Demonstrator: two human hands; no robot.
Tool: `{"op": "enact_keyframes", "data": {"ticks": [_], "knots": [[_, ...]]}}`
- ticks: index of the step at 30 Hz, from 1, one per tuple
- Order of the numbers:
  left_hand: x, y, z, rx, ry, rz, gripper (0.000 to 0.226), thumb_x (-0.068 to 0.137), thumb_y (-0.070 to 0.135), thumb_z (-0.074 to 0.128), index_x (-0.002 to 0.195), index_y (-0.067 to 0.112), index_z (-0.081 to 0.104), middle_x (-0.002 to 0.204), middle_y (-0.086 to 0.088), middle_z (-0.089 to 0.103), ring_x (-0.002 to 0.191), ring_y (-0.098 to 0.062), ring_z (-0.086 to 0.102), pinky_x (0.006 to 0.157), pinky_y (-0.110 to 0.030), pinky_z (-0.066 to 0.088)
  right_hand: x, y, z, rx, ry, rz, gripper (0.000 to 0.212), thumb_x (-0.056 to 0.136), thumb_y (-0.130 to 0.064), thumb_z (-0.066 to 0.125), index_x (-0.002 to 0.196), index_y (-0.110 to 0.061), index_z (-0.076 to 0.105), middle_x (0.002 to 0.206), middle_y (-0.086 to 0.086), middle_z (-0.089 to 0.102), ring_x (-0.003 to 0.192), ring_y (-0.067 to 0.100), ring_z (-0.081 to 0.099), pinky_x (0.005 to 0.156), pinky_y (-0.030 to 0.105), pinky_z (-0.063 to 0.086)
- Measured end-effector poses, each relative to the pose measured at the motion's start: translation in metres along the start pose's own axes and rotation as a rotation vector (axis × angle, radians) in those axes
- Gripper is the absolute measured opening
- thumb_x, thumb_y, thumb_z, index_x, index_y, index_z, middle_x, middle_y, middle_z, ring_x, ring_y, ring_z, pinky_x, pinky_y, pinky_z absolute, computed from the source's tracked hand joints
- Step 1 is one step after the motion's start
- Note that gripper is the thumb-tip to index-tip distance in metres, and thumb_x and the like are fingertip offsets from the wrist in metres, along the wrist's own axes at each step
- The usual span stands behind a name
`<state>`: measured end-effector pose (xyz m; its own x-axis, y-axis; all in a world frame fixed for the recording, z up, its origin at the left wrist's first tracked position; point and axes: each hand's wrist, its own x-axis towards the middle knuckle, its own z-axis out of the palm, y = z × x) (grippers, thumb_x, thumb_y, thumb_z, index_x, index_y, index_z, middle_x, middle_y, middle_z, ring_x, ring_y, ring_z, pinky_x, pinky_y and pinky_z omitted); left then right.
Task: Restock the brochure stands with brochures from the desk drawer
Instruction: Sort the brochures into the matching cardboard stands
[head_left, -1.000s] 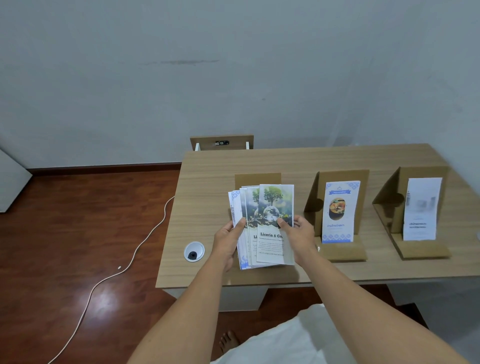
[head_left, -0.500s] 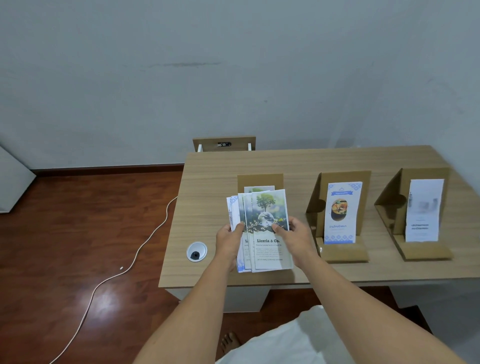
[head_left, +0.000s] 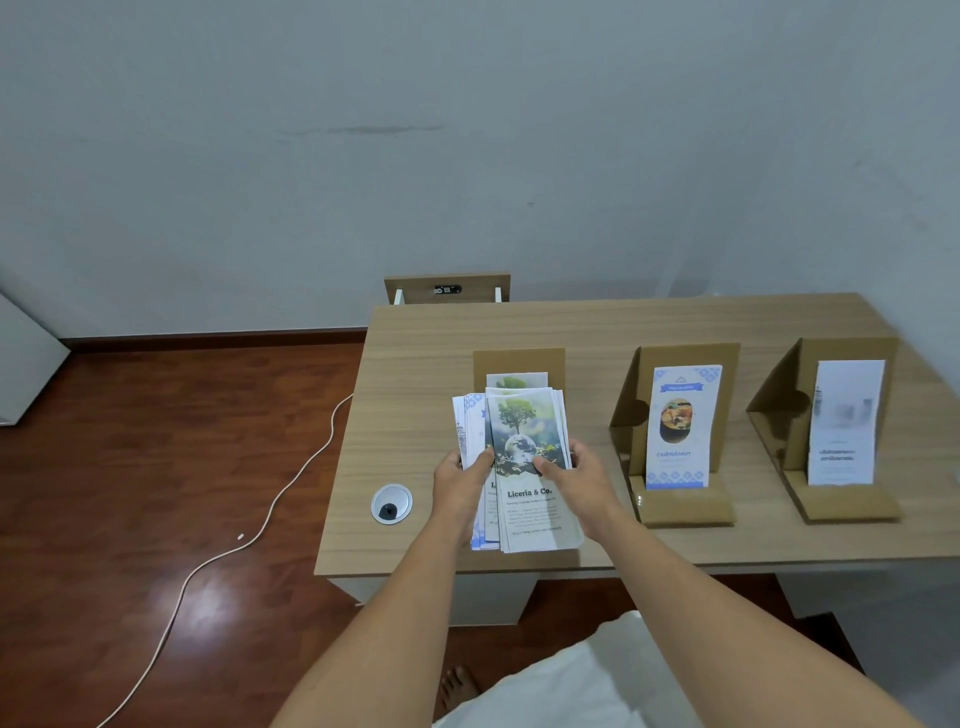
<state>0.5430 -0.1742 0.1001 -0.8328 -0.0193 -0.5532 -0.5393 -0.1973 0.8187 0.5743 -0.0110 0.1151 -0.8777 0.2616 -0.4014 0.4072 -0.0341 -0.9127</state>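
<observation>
— Where are your stands?
— On the desk: the left stand stands just beyond your upright brochures.
— Your hands?
— Left hand and right hand both grip them, equally near.

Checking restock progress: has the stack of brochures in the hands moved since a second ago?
Yes. The brochure stack has dropped lower against the left stand, uncovering a tree brochure standing in it.
</observation>
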Motion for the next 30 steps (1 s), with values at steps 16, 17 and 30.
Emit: {"op": "enact_keyframes", "data": {"ticks": [16,17,30], "knots": [[0.002,-0.005,0.001,-0.106,-0.033,-0.068,0.024,0.094,0.011,0.074,0.116,0.007,0.064,0.104,-0.019,0.080,0.096,-0.040,0.077,0.087,-0.066,0.059,0.010,0.006,-0.001,0.070,0.091,-0.013,0.005,0.100,-0.016,0.062,0.097,-0.012,0.062,0.101,0.014,0.077,0.094,0.029,0.074,0.076,0.040,0.060],[0.002,-0.005,0.001,-0.116,-0.034,-0.074,0.025,0.094,0.011,0.074,0.117,0.006,0.064,0.105,-0.021,0.079,0.097,-0.041,0.077,0.088,-0.066,0.058,0.010,0.006,-0.001,0.073,0.082,-0.019,0.007,0.101,-0.017,0.060,0.096,-0.012,0.063,0.099,0.012,0.078,0.093,0.028,0.075,0.077,0.041,0.061],[0.006,-0.001,0.003,-0.150,-0.032,-0.087,0.024,0.097,0.008,0.070,0.120,0.003,0.065,0.107,-0.022,0.078,0.102,-0.043,0.075,0.091,-0.062,0.059,0.005,-0.008,0.004,0.010,0.028,-0.072,0.050,0.107,-0.019,0.047,0.153,-0.034,0.038,0.114,0.000,0.073,0.092,0.013,0.074,0.063,0.024,0.060]]}}
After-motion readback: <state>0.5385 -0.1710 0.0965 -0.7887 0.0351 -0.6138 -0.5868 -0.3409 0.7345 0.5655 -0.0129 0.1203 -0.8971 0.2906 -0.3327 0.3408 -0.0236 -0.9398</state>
